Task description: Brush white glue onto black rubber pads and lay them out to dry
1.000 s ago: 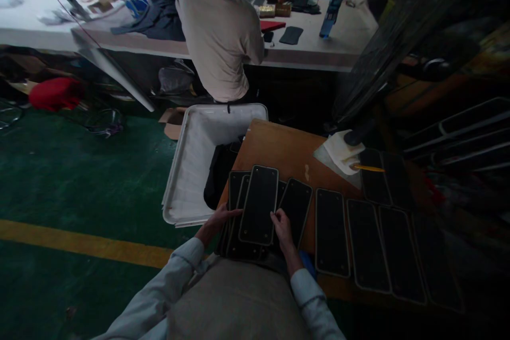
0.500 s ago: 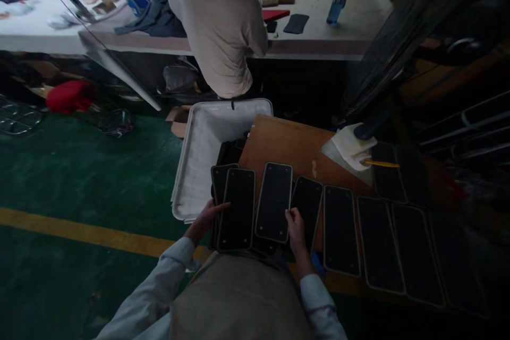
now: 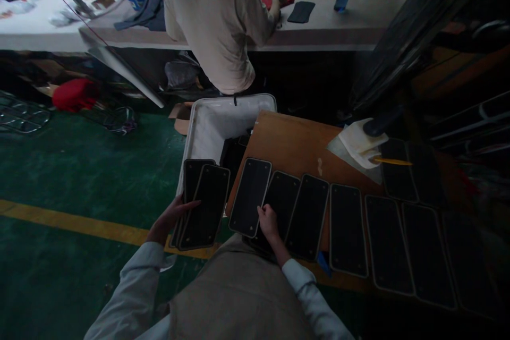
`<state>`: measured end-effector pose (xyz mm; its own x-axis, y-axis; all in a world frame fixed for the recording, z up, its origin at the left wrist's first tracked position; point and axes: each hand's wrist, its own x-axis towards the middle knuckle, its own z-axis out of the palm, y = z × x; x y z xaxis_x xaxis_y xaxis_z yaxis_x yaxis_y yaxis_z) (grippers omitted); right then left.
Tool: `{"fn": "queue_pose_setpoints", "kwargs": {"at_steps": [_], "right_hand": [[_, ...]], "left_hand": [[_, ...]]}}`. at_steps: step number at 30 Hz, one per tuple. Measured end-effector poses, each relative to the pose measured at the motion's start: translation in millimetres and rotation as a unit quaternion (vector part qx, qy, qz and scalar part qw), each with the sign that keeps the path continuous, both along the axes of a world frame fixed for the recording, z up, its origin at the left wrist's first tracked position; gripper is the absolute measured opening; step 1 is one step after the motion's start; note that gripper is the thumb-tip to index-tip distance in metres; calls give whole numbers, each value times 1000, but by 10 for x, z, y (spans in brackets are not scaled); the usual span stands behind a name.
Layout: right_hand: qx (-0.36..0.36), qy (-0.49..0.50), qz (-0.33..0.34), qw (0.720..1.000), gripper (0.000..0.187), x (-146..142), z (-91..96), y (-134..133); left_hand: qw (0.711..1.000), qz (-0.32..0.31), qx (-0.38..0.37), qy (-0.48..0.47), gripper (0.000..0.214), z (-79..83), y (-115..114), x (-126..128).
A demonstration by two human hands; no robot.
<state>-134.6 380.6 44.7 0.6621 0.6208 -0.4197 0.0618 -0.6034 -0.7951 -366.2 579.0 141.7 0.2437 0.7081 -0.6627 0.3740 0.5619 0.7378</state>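
Note:
My left hand [image 3: 170, 218] is closed round a small stack of dark rectangular panels [image 3: 203, 206] with pale edging, held out over the green floor to the left of the brown board [image 3: 292, 143]. My right hand [image 3: 268, 223] grips the near end of a single dark panel [image 3: 250, 196], which lies at the left end of a row of the same panels [image 3: 346, 228] spread across the board.
A white bin [image 3: 207, 133] with dark pieces inside stands beside the board's left edge. A person in a beige top [image 3: 215, 16] sits at a long table [image 3: 326, 32] behind it. A white cloth [image 3: 360, 143] and a yellow pencil [image 3: 392, 161] lie at the board's far right.
My left hand has carried the stack leftward, away from the board. My right hand has separated one panel and brought it down at the left end of the row.

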Motion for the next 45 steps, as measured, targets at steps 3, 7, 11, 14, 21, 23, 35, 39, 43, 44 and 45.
{"fn": "queue_pose_setpoints", "kwargs": {"at_steps": [3, 7, 11, 14, 21, 23, 35, 39, 43, 44, 45], "right_hand": [[-42, -44, 45, 997, 30, -11, 52, 89], [-83, -92, 90, 988, 16, 37, 193, 60], [-104, -180, 91, 974, 18, 168, 334, -154], [-108, -289, 119, 944, 35, 281, 337, -311], [-64, -316, 135, 937, 39, 407, 204, -418], [-60, -317, 109, 940, 38, 390, 211, -426], [-221, -351, -18, 910, 62, 362, 210, -374], [-242, -331, 11, 912, 57, 359, 283, -381], [-152, -351, 79, 921, 56, 166, 323, -642], [-122, -353, 119, 920, 59, 101, 313, -745], [-96, -351, 163, 917, 65, 40, 295, -851]], "left_hand": [[1000, -8, -10, -6, 56, 34, 48, -32], [999, -24, -17, -15, 56, 44, 76, -38], [998, -52, -32, -15, 56, 81, 131, -69], [997, -65, -33, -3, 59, 140, 198, -97], [996, -92, -12, 14, 59, 296, 334, -157], [996, -93, -10, 18, 59, 342, 346, -169], [993, -82, -66, -57, 61, -92, 53, 352], [988, -100, -91, -76, 59, -249, -40, 482], [985, -105, -97, -93, 62, -271, -30, 491], [985, -103, -99, -96, 62, -274, -18, 489], [985, -100, -102, -97, 62, -278, -7, 490]]}}
